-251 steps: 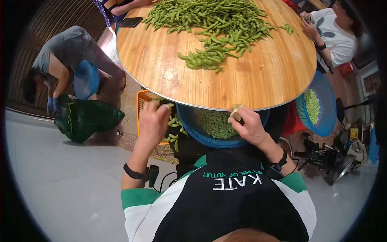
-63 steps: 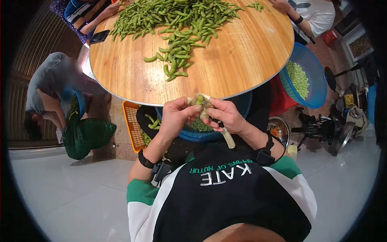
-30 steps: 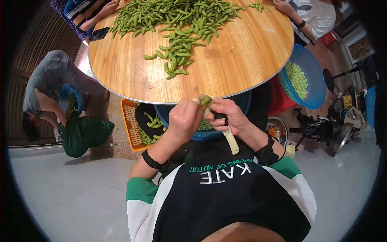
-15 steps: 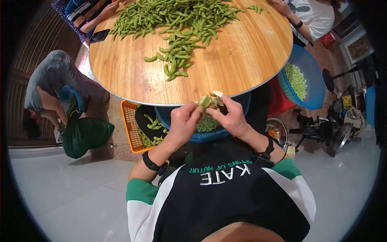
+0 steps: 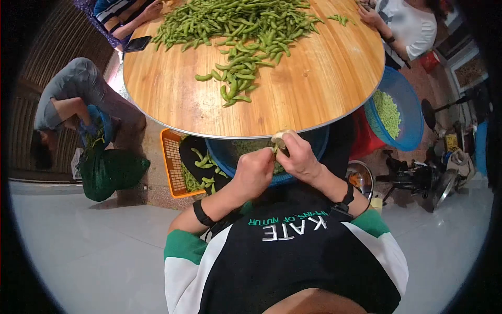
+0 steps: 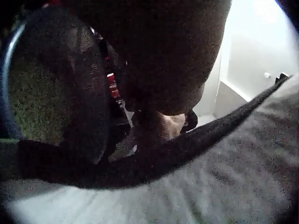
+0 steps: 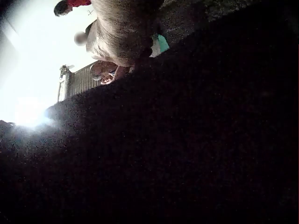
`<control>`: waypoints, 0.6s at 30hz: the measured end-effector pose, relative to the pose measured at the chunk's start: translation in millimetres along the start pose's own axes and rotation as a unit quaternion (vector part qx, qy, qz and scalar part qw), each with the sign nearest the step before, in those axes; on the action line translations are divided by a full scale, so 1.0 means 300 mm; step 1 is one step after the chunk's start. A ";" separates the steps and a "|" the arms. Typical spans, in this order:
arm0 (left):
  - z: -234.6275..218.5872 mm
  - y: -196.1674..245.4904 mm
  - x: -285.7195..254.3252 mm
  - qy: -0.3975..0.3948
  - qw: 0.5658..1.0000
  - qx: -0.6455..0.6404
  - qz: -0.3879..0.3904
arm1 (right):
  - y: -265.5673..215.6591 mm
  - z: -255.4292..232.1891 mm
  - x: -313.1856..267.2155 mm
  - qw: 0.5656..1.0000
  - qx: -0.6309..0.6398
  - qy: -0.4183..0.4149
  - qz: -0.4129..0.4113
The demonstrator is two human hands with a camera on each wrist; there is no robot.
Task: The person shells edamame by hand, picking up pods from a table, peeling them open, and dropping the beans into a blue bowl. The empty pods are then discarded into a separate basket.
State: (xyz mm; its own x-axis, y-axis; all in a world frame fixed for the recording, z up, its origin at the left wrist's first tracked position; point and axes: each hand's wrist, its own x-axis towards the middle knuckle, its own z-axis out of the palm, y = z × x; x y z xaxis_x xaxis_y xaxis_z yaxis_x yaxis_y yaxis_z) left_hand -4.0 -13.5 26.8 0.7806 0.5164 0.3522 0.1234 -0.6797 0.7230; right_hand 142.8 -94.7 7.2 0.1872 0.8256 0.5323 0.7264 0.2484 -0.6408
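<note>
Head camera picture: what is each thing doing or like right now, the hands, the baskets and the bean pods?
Left hand: curled, at the pod.
Right hand: pinching the pod.
Pod: held between both hands, mostly hidden.
Blue basket: under the hands, holds shelled beans.
Orange basket: on the floor, holds pods.
Pods: heaped on the table.
Phone: lying flat, screen dark.

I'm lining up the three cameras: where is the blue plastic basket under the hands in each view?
Head: the blue plastic basket sits centre, below the round wooden table's edge, under both hands.
Left wrist: its blue rim curves along the left edge.
Right wrist: not visible; too dark.
Shared landmark: the basket itself.
</note>
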 end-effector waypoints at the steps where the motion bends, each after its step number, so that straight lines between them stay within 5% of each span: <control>1: -0.017 -0.002 -0.004 -0.030 0.999 -0.020 -0.020 | 0.007 -0.008 -0.004 1.000 -0.001 -0.020 0.005; 4: -0.108 0.000 -0.050 -0.080 0.996 -0.019 -0.040 | 0.031 -0.024 -0.015 0.998 -0.033 -0.042 0.023; 7: -0.276 -0.032 -0.110 -0.058 0.987 0.137 -0.063 | -0.003 -0.060 -0.001 0.997 -0.023 -0.060 -0.033; 10: -0.452 -0.065 -0.119 -0.150 0.889 0.391 -0.186 | 0.023 -0.054 -0.012 0.993 -0.035 -0.087 -0.067; 11: -0.474 -0.082 -0.100 -0.146 0.888 0.395 -0.185 | 0.013 -0.051 -0.009 0.994 -0.035 -0.072 -0.076; 13: -0.493 -0.146 -0.025 -0.050 0.909 0.408 -0.071 | 0.013 -0.045 -0.004 0.994 -0.044 -0.071 -0.069; 18: -0.395 -0.419 0.296 0.126 0.962 0.239 0.026 | 0.012 -0.041 0.005 0.998 0.021 -0.064 -0.006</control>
State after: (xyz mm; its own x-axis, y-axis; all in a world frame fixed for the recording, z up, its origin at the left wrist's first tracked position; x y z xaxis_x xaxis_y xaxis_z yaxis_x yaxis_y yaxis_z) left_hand -22.8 179.7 37.6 0.6279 0.5433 0.5573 0.4026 -0.8395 0.3648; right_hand 153.9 -98.6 12.4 0.0920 0.8796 0.4668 0.6988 0.2769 -0.6595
